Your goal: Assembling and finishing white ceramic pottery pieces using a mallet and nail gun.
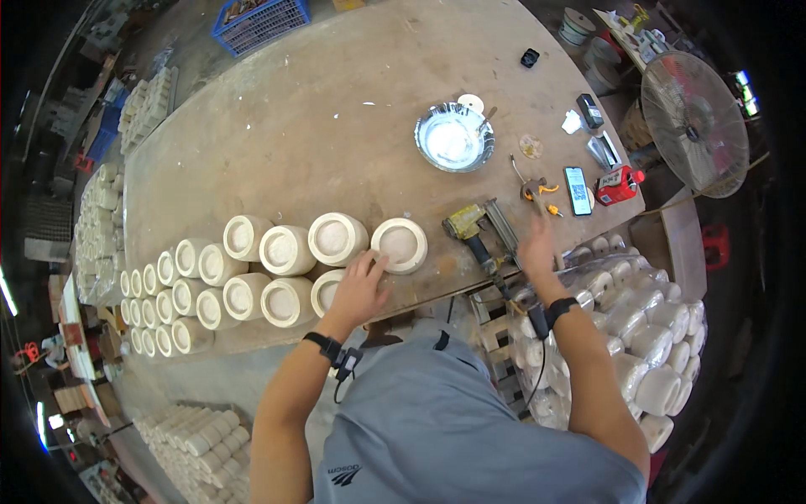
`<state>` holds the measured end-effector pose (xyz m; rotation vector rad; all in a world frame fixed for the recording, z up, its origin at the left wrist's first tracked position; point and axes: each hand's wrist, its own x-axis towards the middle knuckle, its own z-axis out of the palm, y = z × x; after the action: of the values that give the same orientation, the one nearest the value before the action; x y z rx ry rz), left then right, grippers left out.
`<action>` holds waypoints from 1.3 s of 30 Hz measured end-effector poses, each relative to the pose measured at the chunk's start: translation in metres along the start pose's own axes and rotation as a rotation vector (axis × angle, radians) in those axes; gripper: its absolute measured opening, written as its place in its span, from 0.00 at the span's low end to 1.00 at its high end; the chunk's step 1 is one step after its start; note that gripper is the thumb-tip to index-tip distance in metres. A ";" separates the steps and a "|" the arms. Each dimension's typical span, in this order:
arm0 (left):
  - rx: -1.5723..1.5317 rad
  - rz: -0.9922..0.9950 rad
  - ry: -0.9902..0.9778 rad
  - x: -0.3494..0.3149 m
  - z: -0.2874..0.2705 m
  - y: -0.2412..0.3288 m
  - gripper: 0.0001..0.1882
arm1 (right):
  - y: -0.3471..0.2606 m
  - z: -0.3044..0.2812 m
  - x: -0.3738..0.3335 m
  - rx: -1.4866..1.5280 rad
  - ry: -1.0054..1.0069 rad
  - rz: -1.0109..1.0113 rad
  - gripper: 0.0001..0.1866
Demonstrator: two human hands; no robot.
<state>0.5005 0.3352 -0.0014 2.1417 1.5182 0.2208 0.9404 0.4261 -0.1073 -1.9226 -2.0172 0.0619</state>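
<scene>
Two rows of pale wooden cups already line the desk; left hand, fingers spread, touches the nearest cup (right hand open, blurred), bagged cups beside it.

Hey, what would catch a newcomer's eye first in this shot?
The rows of pale round wooden pots lying on their sides along the near left of the workbench, with the left hand resting on them. Next, the yellow nail gun beside the raised, blurred right hand, and the shiny metal bowl farther back.
</scene>
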 end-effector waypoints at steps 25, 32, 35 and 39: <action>0.069 -0.373 0.139 -0.098 -0.013 -0.048 0.64 | -0.164 -0.140 0.004 0.766 -0.842 0.296 0.14; -0.003 -0.319 0.132 -0.106 -0.014 -0.071 0.65 | -0.300 -0.116 -0.011 0.441 -0.986 -0.062 0.22; -0.016 -0.251 0.159 -0.105 -0.008 -0.079 0.65 | -0.341 -0.089 -0.011 0.234 -1.006 -0.120 0.22; -0.033 -0.202 0.244 -0.105 0.000 -0.084 0.65 | -0.389 -0.093 0.002 0.145 -1.045 -0.019 0.20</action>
<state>0.3918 0.2595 -0.0264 1.9751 1.8412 0.4468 0.5933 0.3784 0.0851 -1.9482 -2.4768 1.4167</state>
